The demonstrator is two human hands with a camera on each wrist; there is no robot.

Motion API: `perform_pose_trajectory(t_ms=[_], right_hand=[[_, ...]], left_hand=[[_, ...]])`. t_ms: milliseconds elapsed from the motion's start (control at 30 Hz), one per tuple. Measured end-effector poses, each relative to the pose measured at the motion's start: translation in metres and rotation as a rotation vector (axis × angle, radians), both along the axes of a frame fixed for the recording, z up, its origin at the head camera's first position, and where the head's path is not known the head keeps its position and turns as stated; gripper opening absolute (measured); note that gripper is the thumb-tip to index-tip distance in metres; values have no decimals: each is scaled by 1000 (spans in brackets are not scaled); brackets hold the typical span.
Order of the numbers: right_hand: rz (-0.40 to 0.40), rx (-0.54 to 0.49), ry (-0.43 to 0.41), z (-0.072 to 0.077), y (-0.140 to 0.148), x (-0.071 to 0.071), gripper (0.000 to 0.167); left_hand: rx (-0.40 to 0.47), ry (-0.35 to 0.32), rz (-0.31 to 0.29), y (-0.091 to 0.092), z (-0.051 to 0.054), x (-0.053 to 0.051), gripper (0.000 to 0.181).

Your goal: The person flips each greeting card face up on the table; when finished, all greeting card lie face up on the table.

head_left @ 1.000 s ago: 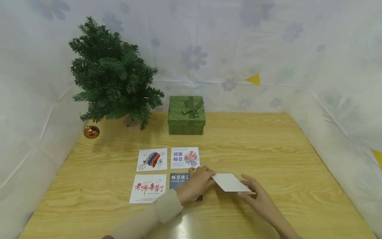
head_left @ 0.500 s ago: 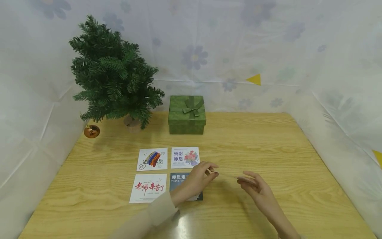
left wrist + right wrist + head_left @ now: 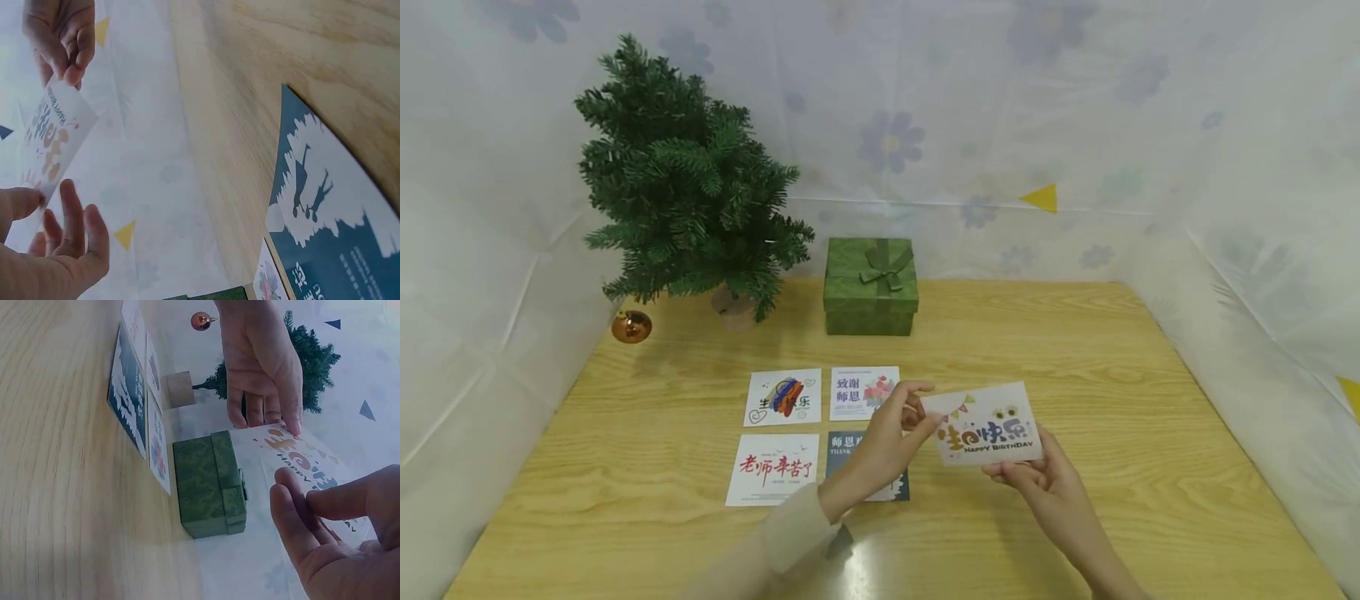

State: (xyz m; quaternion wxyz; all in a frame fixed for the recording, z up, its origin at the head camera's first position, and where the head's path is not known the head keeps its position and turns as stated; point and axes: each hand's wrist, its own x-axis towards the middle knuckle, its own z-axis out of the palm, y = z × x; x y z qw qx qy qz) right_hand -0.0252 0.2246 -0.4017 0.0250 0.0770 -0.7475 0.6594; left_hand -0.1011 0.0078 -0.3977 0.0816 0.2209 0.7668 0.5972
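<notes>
Between both hands, raised above the table, is a white birthday card [image 3: 985,425] with "Happy Birthday" lettering and small bunting, its printed face towards the head camera. My left hand [image 3: 880,446] pinches its left edge, thumb on the printed face; the left wrist view shows that thumb on the card [image 3: 53,137] and the other fingers behind. At the lower right corner, my right hand [image 3: 1052,496] grips the card with thumb and fingers. Under the left forearm lies a dark blue card [image 3: 842,446], partly hidden. A flower card [image 3: 853,400] lies just behind it, its right edge close to the left hand.
Left of these lie a card with red lettering [image 3: 772,471] and a card with a colourful brush-stroke design [image 3: 782,397]. A green gift box [image 3: 870,287] with a bow stands at the back. Beside it is a small artificial tree [image 3: 685,183] with a copper-coloured bauble [image 3: 631,327].
The birthday card has been tipped up from a near-flat, then edge-on position, so its printed face now shows. Both hands have turned with it. The cards on the table stay put.
</notes>
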Motion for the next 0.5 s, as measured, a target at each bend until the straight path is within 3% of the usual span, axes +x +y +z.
perform_pose_trajectory(t_ms=[200,333,500], right_hand=[[28,-103,33,5,-6,2,77],[45,-145,27,6,-8,2,87],[32,-181,60,6,-12,4,90]], left_hand=[[103,19,62,1,2,4,45],[119,66,96,2,3,6,43],[96,34,62,2,4,12,57]])
